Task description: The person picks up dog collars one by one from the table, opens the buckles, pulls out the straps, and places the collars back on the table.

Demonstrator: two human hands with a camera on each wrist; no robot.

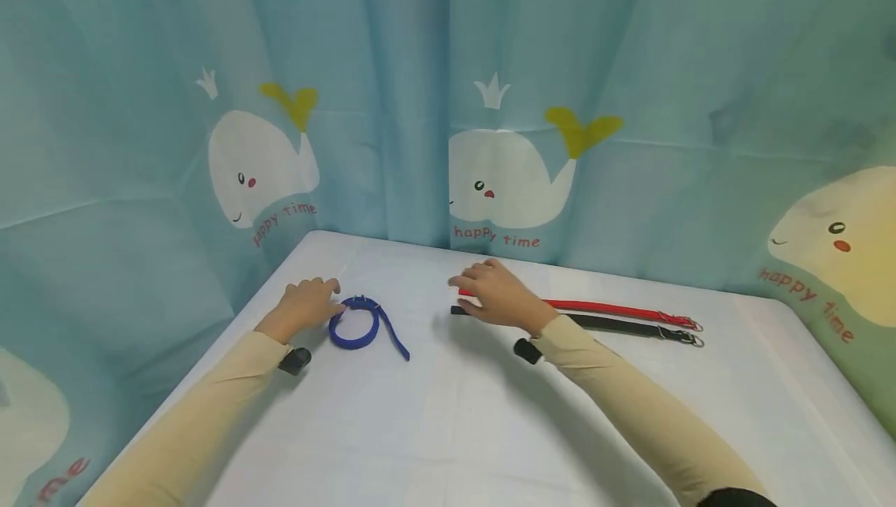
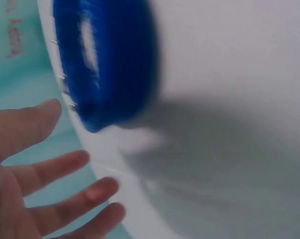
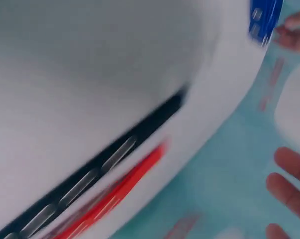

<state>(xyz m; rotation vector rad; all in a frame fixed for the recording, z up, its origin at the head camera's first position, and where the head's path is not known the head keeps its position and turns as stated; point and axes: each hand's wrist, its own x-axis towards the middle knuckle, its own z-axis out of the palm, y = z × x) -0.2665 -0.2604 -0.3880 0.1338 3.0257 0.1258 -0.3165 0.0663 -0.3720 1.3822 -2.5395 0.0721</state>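
A blue collar (image 1: 353, 346) lies looped on the table, its loose end trailing to the right. Just left of the loop is my left hand (image 1: 302, 309), fingers spread and holding nothing; the left wrist view shows a gap between its fingers (image 2: 75, 201) and the blue collar (image 2: 132, 64). Over the left ends of two straight collars, one red (image 1: 616, 308) and one black (image 1: 623, 326), hovers my right hand (image 1: 500, 295) with its fingers apart. Metal rings and buckles show at their right ends. In the right wrist view, the right fingers (image 3: 291, 191) grip nothing.
The white table (image 1: 392, 429) ends at a back edge close behind the collars. Blue curtains (image 1: 392, 103) printed with whales hang around its back and sides. A dark wrist strap piece (image 1: 527, 351) sits under the right wrist.
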